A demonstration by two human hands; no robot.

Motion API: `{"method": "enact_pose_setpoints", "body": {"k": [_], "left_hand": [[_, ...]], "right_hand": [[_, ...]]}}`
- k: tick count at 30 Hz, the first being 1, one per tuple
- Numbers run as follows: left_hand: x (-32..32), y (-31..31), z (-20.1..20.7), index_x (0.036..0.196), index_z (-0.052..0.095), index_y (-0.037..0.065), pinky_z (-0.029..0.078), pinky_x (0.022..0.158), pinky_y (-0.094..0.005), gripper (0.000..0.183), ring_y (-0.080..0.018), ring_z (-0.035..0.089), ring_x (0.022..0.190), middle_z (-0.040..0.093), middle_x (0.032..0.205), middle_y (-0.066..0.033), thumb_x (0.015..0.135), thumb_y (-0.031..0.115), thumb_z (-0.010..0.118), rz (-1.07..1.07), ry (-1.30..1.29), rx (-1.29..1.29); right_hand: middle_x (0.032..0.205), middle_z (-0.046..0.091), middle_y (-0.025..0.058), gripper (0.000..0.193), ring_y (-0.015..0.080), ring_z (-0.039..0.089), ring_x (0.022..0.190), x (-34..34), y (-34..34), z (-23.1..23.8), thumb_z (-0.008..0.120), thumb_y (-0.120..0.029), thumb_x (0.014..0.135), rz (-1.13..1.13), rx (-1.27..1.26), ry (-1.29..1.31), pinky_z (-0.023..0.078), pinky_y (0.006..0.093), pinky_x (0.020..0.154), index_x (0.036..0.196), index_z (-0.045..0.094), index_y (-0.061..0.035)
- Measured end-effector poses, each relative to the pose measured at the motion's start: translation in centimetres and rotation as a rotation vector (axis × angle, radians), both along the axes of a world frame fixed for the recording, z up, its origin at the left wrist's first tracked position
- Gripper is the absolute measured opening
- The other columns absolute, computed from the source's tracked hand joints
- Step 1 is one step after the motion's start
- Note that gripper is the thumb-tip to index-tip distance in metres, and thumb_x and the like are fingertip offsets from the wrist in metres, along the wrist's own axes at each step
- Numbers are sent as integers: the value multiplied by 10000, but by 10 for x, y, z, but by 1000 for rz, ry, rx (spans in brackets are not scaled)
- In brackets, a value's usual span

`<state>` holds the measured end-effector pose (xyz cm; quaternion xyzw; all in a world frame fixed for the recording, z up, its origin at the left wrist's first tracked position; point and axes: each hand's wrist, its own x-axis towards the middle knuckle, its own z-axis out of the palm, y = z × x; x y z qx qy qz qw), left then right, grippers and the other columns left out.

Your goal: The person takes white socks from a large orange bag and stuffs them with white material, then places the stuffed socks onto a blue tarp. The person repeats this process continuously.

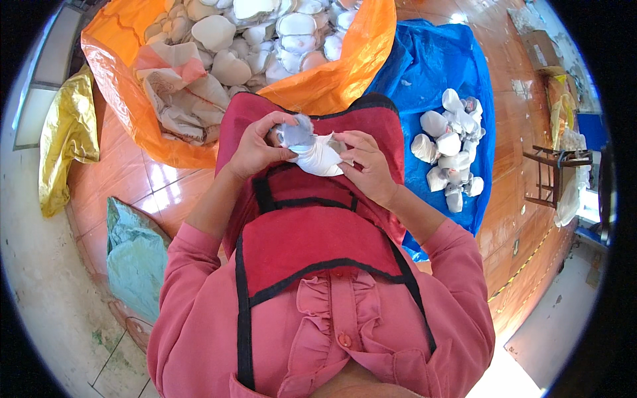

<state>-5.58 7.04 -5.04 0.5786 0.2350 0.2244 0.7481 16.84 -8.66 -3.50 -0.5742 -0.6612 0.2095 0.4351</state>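
Ahead of both hands, the orange sack's (332,89) folded rim curves around a heap of pale pads (288,33). Right of the right hand (368,166), a blue sheet (431,50) carries a smaller pile (448,144), set in from its outer edge. A red apron (318,245) with black edging spreads beneath both hands, giving open room on their near side. The white piece (320,162) is between the hands: the right pinches its right end; the left (262,149), fingers curled, grips its left end and a grey bit (296,132).
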Motion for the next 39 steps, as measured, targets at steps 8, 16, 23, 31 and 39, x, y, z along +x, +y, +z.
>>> {"method": "enact_pose_setpoints", "body": {"k": [8, 16, 23, 31, 39], "left_hand": [[4, -7, 3, 1110, 611, 105, 407, 690, -164, 511, -26, 489, 771, 564, 956, 85, 662, -74, 779, 11, -16, 255], [6, -16, 0, 1104, 606, 105, 372, 615, -166, 492, 0, 411, 685, 506, 895, 85, 672, -61, 772, 27, 52, 215], [19, -28, 6, 1103, 612, 99, 363, 585, -166, 476, -3, 408, 651, 520, 922, 73, 677, -59, 754, 63, -4, 118], [31, -42, 28, 1066, 632, 77, 487, 884, -354, 416, -258, 621, 999, 626, 1047, -100, 673, 9, 749, 17, -145, 572], [32, -34, 43, 1052, 635, 75, 506, 819, -358, 387, -275, 630, 945, 631, 1011, -108, 687, 28, 756, 36, -137, 817]], "right_hand": [[1115, 661, 58, 132, 282, 569, 1095, 4, 2, 1, 726, -56, 725, 90, -70, -73, 428, 397, 954, 842, 670, -75], [1080, 634, 70, 461, 276, 544, 1075, 11, 5, 11, 815, -214, 705, 138, -422, -181, 411, 385, 977, 1087, 614, -52], [1144, 647, 155, 580, 344, 578, 1100, 16, 7, 27, 803, -299, 727, 305, -610, 42, 433, 403, 989, 1183, 588, -14], [1148, 656, 84, 575, 225, 611, 1058, -5, -7, -5, 838, -162, 717, 353, -849, 592, 456, 357, 971, 1224, 578, -82], [1054, 700, 88, 433, 211, 645, 991, -7, 1, -7, 822, -192, 712, 387, -818, 448, 491, 361, 904, 1102, 662, -92]]}}
